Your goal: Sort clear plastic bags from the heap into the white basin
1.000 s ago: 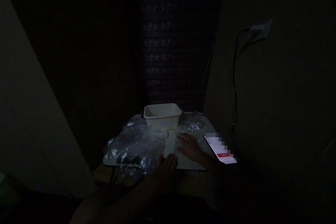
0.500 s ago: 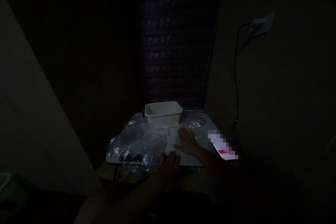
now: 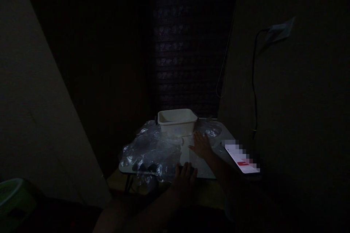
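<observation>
My right hand [image 3: 201,146] lies flat on the small white table [image 3: 205,169], fingers spread, just in front of a white plastic tub [image 3: 179,128]. At the table's front edge is my left hand [image 3: 186,175], its fingers apart, beside a crumpled clear plastic sheet [image 3: 155,149]. A dark object [image 3: 191,169] shows partly at the left hand's fingers, too dim to make out. More clear plastic [image 3: 212,130] lies right of the tub.
A lit screen [image 3: 242,158], partly blurred out, sits at the table's right edge. A black cord [image 3: 254,80] hangs from a wall socket [image 3: 280,31]. At the lower left stands a green basket [image 3: 13,204]. A dark blind [image 3: 169,54] hangs behind the table.
The view has shifted, so the table and tub appear further right and slightly lower. Both hands stay in nearly the same places on the table.
</observation>
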